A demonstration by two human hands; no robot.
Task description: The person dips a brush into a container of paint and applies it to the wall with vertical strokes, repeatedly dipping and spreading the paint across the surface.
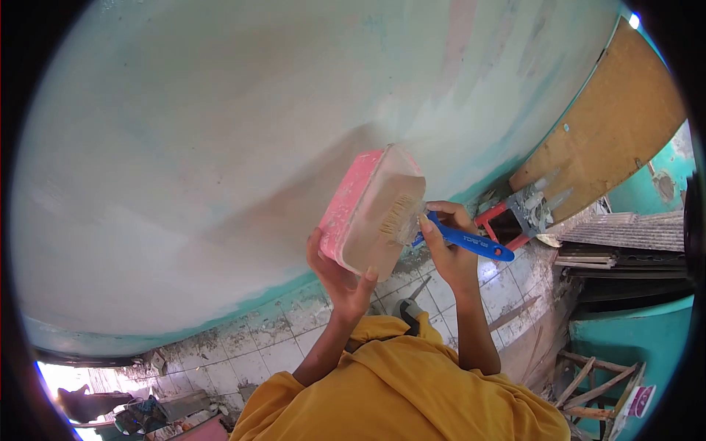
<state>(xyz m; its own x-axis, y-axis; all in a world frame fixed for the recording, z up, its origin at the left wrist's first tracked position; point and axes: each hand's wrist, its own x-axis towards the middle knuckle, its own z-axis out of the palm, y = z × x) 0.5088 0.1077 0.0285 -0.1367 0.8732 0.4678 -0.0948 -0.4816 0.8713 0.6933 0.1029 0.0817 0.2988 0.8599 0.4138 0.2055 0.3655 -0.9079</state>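
Note:
My left hand (342,283) grips a pink plastic tub (351,195) by its lower end, fingers along the side and thumb over the rim. The tub is tilted towards me, and its inside is coated in pale paint. In my right hand (452,246) is a wide paintbrush with a blue handle (474,242), held near its head. The brush's bristles (397,218) are inside the tub, against the pale coating. Both hands are in front of a large wall (220,147) with whitish paint over turquoise.
A red and grey stool (515,213), splashed with paint, stands to the right by a brown board (603,125). Dirty white tiles (265,331) cover the floor. Stacked corrugated sheets (625,231) and a wooden frame (596,393) are at the right.

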